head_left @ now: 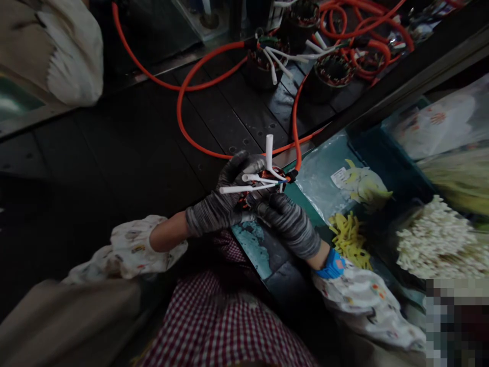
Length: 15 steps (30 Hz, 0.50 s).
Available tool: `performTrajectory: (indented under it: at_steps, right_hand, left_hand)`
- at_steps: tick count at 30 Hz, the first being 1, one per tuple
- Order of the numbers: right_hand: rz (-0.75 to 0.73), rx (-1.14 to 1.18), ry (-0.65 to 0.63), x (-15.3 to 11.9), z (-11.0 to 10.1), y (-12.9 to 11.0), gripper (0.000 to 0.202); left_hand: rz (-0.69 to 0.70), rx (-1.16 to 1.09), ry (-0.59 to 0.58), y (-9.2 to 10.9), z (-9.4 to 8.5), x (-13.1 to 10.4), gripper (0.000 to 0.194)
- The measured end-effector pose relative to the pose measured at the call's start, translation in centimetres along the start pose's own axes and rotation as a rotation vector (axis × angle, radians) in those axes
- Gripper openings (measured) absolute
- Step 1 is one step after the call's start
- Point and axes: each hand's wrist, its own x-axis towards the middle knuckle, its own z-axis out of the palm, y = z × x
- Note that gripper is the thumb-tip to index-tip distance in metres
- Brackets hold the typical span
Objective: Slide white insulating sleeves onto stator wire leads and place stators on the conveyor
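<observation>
Both my hands wear grey striped gloves and hold a motor stator (246, 200) with copper windings over the bench edge. My left hand (221, 199) wraps round its left side, thumb and fingers curled. On its near right side, my right hand (288, 219) grips with bent fingers. White sleeved leads (248, 188) stick out from the windings, one upright and others pointing left. An orange cable (296, 132) joins them at a black wrapped spot on the stator's right. The stator's lower part is hidden behind my gloves.
Several more stators (332, 71) with orange cables stand on the dark slatted bench (214, 112). To the right are a teal crate (393, 148), yellow sleeve pieces (349, 237) and a heap of white tube pieces (439, 237). Another person's sleeve (76, 51) shows at upper left.
</observation>
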Motion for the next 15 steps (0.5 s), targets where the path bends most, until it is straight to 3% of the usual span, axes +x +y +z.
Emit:
performTrajectory:
  at_steps: [5, 10, 15]
  right_hand:
    - [-0.003, -0.025, 0.007, 0.4, 0.1, 0.2, 0.025]
    - [-0.069, -0.137, -0.063, 0.3, -0.1, 0.5, 0.028]
    - [-0.099, -0.220, -0.004, -0.6, 0.7, 0.7, 0.027]
  left_hand:
    - [-0.003, 0.009, -0.043, 0.1, 0.0, -0.5, 0.126]
    - [-0.037, -0.058, 0.023, 0.0, 0.6, -1.0, 0.114]
    - [-0.092, -0.084, 0.009, 0.2, 0.9, -0.9, 0.109]
